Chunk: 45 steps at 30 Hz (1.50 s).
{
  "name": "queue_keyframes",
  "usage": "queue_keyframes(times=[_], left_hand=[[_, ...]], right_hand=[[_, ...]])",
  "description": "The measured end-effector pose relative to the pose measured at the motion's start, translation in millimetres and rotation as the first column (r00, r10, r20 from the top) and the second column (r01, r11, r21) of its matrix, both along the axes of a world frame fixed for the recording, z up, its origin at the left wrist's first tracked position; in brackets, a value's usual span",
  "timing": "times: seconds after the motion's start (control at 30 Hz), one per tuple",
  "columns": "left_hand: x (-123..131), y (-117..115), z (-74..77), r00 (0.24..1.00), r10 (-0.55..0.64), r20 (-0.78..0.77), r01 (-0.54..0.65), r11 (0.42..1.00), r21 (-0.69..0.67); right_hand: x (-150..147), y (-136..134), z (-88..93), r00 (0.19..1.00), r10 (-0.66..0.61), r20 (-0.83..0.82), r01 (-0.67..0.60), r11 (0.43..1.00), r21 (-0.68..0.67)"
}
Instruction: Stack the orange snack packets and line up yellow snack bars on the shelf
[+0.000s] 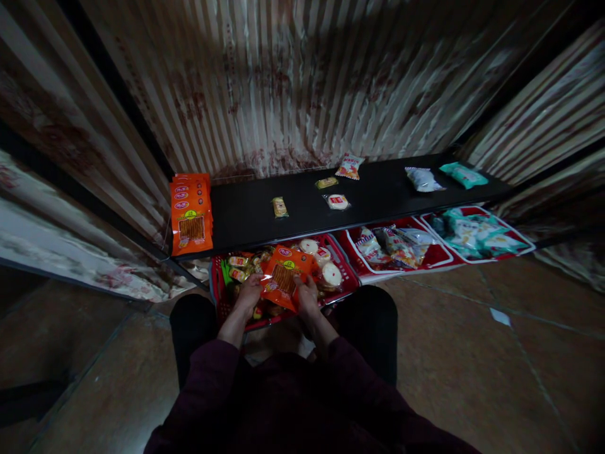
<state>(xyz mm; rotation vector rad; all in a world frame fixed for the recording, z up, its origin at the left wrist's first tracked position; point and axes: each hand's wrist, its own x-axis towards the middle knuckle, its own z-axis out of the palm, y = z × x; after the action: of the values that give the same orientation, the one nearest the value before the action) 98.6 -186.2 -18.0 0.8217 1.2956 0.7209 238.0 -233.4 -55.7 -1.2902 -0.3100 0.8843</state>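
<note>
Both my hands hold one orange snack packet [287,275] above a red basket [348,282] full of mixed snacks. My left hand [249,294] grips the packet's lower left edge, fingers closed on it. My right hand [306,296] grips its lower right edge. A stack of matching orange packets [190,214] stands at the left end of the black shelf [246,211] just beyond the basket.
Single snack packs lie along the shelf: a small yellow one [280,207], a round white one [337,202], a red-and-white bag [350,166], a white bag [423,179], a teal bag [463,174]. Two more red baskets [437,255] [515,234] sit under the shelf to the right. Corrugated metal wall behind.
</note>
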Motion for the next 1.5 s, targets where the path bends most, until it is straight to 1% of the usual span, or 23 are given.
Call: queue_keyframes(times=[0.1, 0.2, 0.33, 0.47, 0.57, 0.67, 0.8, 1.03, 1.17, 1.33, 1.5], left_hand=[[-1, -5, 1.9, 0.999, -0.007, 0.050, 0.007, 1.000, -0.008], [-5, -7, 3.5, 0.995, -0.027, 0.095, 0.029, 0.999, -0.015], [-7, -7, 4.9, 0.988, -0.003, 0.156, 0.009, 0.999, -0.038], [-3, -6, 8.6, 0.977, 0.038, 0.209, -0.027, 0.998, -0.057], [-1, -5, 13.6, 0.967, 0.102, 0.231, -0.084, 0.993, -0.086], [-2, -4, 19.4, 0.955, 0.201, 0.218, -0.177, 0.977, -0.122], [-4, -1, 25.7, 0.934, 0.297, 0.199, -0.273, 0.952, -0.136], [-10, 10, 26.2, 0.891, 0.393, 0.228, -0.368, 0.919, -0.143], [-15, 17, 25.9, 0.883, 0.395, 0.253, -0.371, 0.918, -0.140], [-19, 20, 30.4, 0.878, 0.391, 0.277, -0.364, 0.920, -0.145], [-21, 22, 37.5, 0.853, 0.358, 0.380, -0.328, 0.934, -0.143]], right_hand=[[1, -6, 6.4, 0.998, -0.014, -0.055, 0.011, 0.999, -0.052], [2, -13, 16.2, 0.996, 0.005, -0.092, -0.012, 0.997, -0.074], [1, -18, 30.5, 0.990, 0.075, -0.123, -0.083, 0.995, -0.059], [-4, -16, 39.7, 0.974, 0.167, -0.152, -0.173, 0.985, -0.023], [-5, -13, 43.1, 0.959, 0.234, -0.160, -0.237, 0.971, 0.001], [-7, -9, 46.2, 0.943, 0.282, -0.177, -0.283, 0.959, 0.018], [-9, -6, 50.1, 0.929, 0.300, -0.218, -0.298, 0.954, 0.043], [-10, -3, 55.9, 0.926, 0.340, -0.162, -0.348, 0.937, -0.018], [-15, 0, 61.5, 0.926, 0.350, -0.139, -0.352, 0.936, 0.012], [-19, 4, 67.2, 0.902, 0.398, -0.167, -0.398, 0.917, 0.040], [-21, 4, 74.4, 0.877, 0.432, -0.212, -0.420, 0.902, 0.099]])
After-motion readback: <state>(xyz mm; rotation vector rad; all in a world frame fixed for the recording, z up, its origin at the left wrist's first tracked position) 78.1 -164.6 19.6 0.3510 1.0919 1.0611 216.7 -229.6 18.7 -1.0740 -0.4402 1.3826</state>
